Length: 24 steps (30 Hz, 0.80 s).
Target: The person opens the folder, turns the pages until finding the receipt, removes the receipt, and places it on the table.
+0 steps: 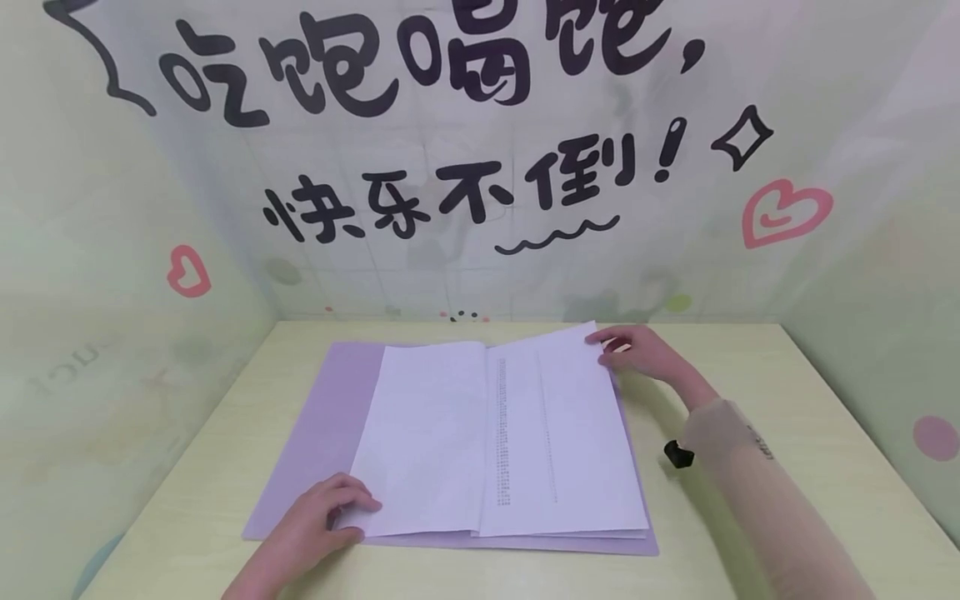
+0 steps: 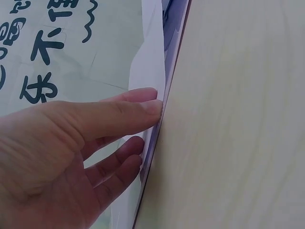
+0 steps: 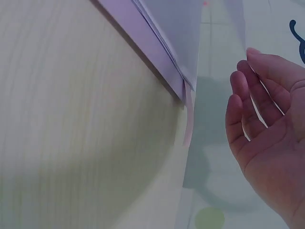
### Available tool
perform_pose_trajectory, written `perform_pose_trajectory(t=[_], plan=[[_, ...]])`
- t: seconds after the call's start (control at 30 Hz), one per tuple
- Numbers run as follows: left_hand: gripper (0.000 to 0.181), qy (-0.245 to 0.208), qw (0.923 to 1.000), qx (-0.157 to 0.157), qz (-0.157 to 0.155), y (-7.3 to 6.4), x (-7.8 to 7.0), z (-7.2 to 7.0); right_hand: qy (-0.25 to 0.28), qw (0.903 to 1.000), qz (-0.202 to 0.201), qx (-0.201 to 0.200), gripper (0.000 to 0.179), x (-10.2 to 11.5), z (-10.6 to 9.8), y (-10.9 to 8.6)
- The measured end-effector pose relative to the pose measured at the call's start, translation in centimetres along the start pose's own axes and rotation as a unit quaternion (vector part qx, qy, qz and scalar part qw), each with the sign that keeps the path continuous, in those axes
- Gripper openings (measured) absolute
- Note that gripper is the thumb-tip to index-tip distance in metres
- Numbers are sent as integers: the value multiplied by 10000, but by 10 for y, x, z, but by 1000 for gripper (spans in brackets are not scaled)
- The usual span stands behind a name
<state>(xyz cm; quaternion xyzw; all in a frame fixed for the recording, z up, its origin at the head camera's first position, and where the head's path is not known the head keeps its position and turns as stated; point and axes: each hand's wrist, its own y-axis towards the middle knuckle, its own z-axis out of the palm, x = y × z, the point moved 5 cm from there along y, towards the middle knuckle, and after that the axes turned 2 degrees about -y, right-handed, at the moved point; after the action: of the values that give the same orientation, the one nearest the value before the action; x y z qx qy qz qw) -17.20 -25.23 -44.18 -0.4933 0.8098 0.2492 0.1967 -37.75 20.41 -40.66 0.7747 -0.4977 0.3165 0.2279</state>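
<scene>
A purple-covered booklet (image 1: 300,442) lies spread on the table, with white pages on top. The left page (image 1: 423,433) looks blank; the right page (image 1: 570,450) carries columns of small print. My right hand (image 1: 641,352) pinches the upper right corner of the right page between thumb and fingertips, and that corner is lifted. In the right wrist view, a thin sheet (image 3: 236,19) reaches the thumb and index fingertip. My left hand (image 1: 318,517) rests at the lower left corner of the left page, fingertips on the paper and thumb by the bottom edge.
The pale wooden table (image 1: 787,417) extends on both sides of the booklet. Behind it stands a light wall covering (image 1: 465,283) with large black characters and pink hearts. A small black piece (image 1: 678,454) shows beside the beige right sleeve (image 1: 750,475).
</scene>
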Motion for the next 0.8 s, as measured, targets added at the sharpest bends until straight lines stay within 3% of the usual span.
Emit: perform_pose_trajectory(t=[0.27, 0.47, 0.8], plan=[[31, 167, 9991, 54, -398, -3, -1, -1, 65, 9998, -148, 126, 38, 14, -7, 5], [31, 47, 9980, 182, -603, -3, -1, 3, -66, 9997, -172, 172, 38, 17, -12, 3], [33, 115, 9988, 39, -472, -5, -2, 1, -42, 9987, -451, 219, 35, 28, -17, 10]])
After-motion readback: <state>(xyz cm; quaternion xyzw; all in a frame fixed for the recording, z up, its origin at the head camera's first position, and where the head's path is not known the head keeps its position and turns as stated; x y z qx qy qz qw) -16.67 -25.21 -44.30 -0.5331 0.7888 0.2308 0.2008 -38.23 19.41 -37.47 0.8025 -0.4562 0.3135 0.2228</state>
